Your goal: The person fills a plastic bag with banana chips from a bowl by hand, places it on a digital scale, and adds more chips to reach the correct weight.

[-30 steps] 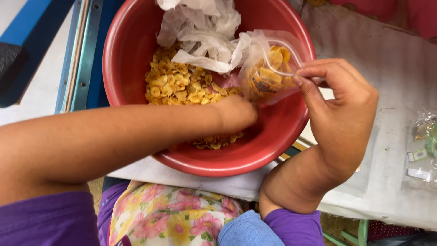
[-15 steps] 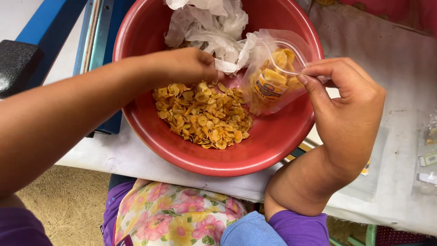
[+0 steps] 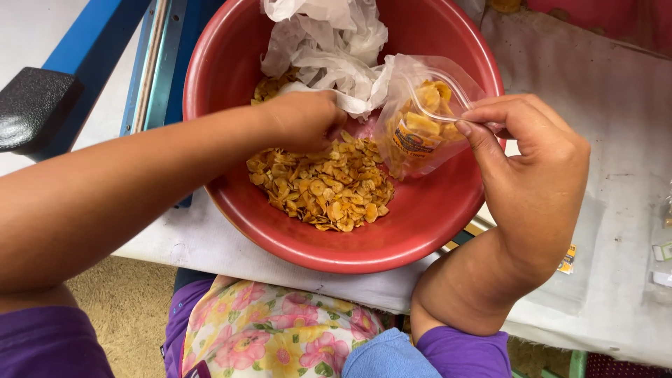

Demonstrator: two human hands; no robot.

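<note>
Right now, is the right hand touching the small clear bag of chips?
Touching. The head view shows the right hand pinching the open rim of the small clear bag between thumb and fingers, holding it over the red bowl.

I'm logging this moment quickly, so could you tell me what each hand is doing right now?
Left hand: closed over the chips in the red bowl.
Right hand: pinching the clear bag open.

White cloth-covered table (image 3: 616,126) fills right and centre of frame. Blue metal frame (image 3: 91,52) with black pad (image 3: 35,105) at upper left. Tan carpet floor (image 3: 133,308) lower left. Even, soft light.
</note>
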